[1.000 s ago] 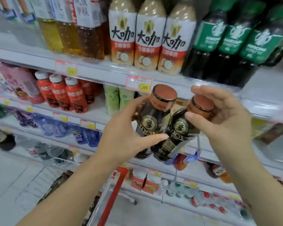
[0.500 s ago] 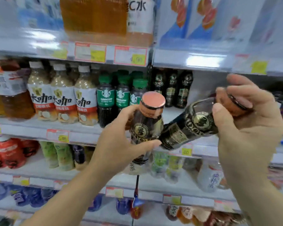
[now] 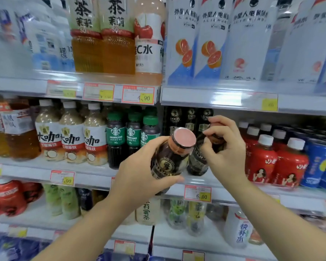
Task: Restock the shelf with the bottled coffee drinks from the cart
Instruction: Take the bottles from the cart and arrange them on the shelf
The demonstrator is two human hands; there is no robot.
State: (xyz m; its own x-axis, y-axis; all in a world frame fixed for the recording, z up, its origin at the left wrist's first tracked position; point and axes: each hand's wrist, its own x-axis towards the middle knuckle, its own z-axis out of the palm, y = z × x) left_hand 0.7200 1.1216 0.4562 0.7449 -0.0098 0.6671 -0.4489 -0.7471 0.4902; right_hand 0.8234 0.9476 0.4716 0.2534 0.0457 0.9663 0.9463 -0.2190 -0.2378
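Head, bottle (image 3: 167, 162) in left grip (image 3: 137, 174); second bottle (image 3: 197, 162) below right grip (image 3: 228, 155)

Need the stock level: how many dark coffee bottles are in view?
5 coffee bottles: one in the left hand, one in the right hand, three in a row at the shelf's back; others may hide behind the hands.

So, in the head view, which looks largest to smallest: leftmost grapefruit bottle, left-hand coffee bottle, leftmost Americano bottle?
1. Grapefruit bottle, though cropped at the top.
2. Coffee bottle, enlarged by nearness to the camera.
3. Americano bottle.
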